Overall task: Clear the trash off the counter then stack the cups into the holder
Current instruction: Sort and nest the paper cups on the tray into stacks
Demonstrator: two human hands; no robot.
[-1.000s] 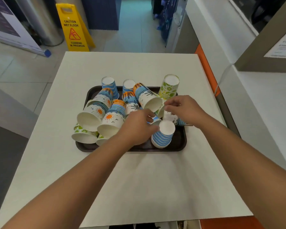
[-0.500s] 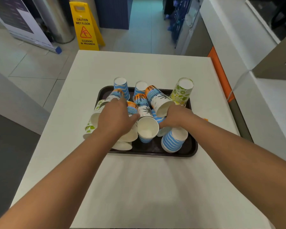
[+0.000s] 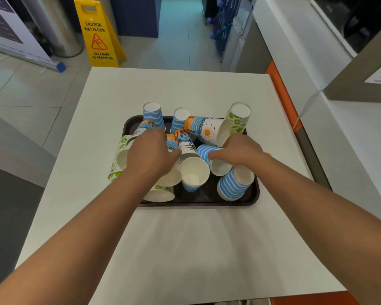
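Observation:
A dark tray (image 3: 198,202) in the middle of the white table (image 3: 185,249) holds several paper cups, some tipped over and some upside down. My left hand (image 3: 150,155) lies over the tipped cups at the tray's left, its fingers curled round a white-mouthed cup (image 3: 171,178) lying on its side. My right hand (image 3: 240,150) grips a blue-striped cup (image 3: 207,151) that lies on its side right of centre. An open cup (image 3: 194,172) stands between the hands. An upside-down blue-striped cup (image 3: 233,186) stands under my right wrist. No cup holder is in view.
A sun-print cup (image 3: 209,129) lies at the back, next to an upside-down green-leaf cup (image 3: 238,116). Green-print cups (image 3: 119,148) hang over the tray's left rim. A yellow wet-floor sign (image 3: 97,36) stands beyond the table. A white counter (image 3: 361,128) runs along the right.
My left hand moved left onto the tipped cups. My right hand came down onto the blue-striped cup. An open cup now stands between the hands.

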